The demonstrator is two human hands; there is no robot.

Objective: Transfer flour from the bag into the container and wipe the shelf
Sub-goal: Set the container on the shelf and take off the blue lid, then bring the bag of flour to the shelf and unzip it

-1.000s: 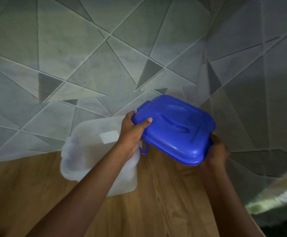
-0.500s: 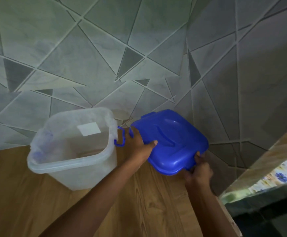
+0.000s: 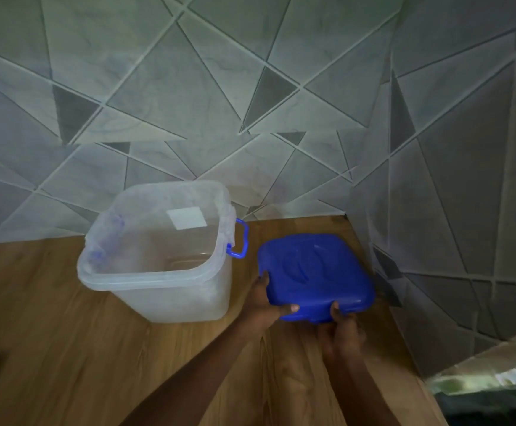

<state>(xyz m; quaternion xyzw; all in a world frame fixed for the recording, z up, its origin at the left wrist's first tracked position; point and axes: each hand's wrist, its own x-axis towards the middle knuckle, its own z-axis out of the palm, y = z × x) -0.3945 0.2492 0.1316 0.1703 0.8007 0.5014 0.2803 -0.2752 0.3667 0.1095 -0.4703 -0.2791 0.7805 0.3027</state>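
Blue lid (image 3: 315,272) has come down from mid-air to shelf level; contact with the wooden shelf (image 3: 66,348) cannot be confirmed. Left hand (image 3: 264,305) grips its near-left corner, thumb on top. Right hand (image 3: 341,329) pinches the near edge. Clear container (image 3: 173,299) stands upright and uncovered just left of the lid, its blue handle (image 3: 240,238) facing it, against the patterned wall (image 3: 189,87)

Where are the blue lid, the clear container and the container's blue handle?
blue lid (image 3: 312,265): head view, middle of its top face.
clear container (image 3: 170,299): head view, its front wall below the rim.
blue handle (image 3: 244,241): head view, the upright bar of the loop.
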